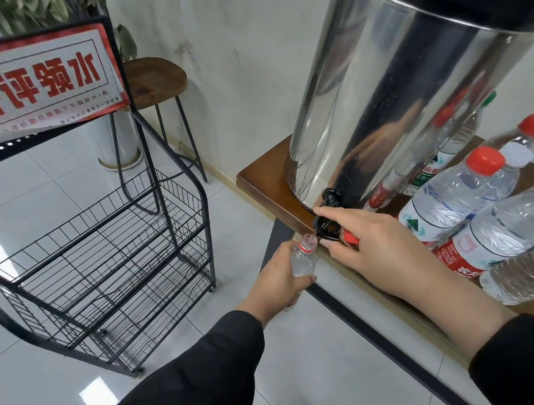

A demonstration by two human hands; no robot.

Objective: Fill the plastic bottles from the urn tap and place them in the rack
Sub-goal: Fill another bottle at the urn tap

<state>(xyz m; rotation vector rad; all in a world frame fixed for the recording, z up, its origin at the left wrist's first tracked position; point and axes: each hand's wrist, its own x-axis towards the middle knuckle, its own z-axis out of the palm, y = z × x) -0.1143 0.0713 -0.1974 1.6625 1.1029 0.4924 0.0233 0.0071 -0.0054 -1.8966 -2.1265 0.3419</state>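
The left hand is wrapped round an uncapped plastic bottle, held upright with its mouth directly under the urn tap at the surface edge. The right hand has its fingers on the tap lever and a red cap tucked beneath them. The empty wire rack stands at nine o'clock from the bottle, nearer the left hand. The rack sign shows mirrored red Chinese characters; the labels of the lying bottles are too small to read.
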